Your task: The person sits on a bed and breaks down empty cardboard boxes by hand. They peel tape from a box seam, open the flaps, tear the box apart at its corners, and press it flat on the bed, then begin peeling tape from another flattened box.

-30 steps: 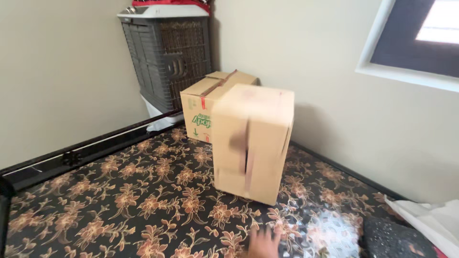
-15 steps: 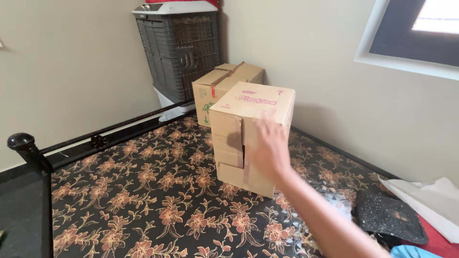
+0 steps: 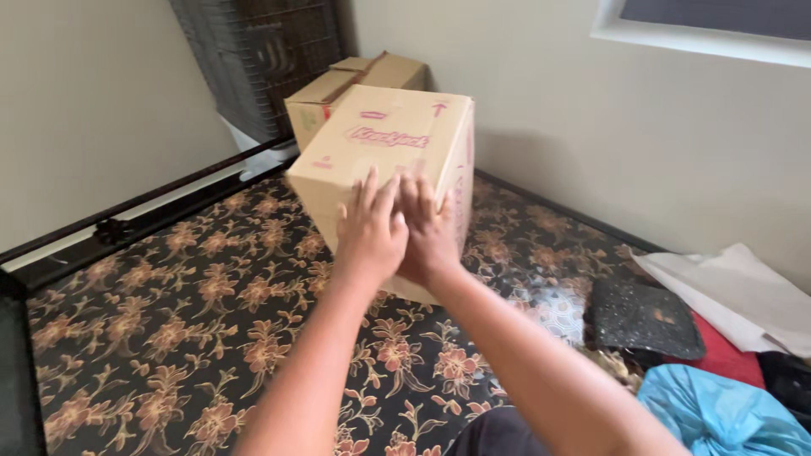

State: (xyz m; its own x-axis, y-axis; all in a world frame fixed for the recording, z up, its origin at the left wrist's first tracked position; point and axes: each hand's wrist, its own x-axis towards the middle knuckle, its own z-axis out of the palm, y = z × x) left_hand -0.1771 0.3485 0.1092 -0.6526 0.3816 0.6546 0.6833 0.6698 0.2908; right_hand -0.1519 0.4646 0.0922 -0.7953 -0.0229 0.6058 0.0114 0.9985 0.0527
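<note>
With both palms pressed flat against the near face of the tan cardboard box with pink printing (image 3: 390,160), I judge I am at the tipping or pushing step: the box stands tilted on the dark floral-patterned mattress (image 3: 169,321), its top leaning toward me, and I have no real grasp on it. My left hand (image 3: 369,232) lies just left of centre, fingers (image 3: 365,196) straight and spread upward, closed on nothing; my right hand (image 3: 429,232) sits touching it on the right, fingers likewise extended and flat on the cardboard. A next move would, I think, call for shifting the fingers out to the box's side edges or under its lower edge, since flat palms can only shove. Past my fingertips, on the box top, runs a pink oval-shaped logo panel, with a small pink label to its left and a pink arrow mark to its right. Beyond that, further from my fingers, sits a second brown cardboard box with a green mark on its side (image 3: 338,93), its flaps taped. Right of my right wrist lie a black glittery pad (image 3: 642,317) and a blue plastic bag (image 3: 718,414).
</note>
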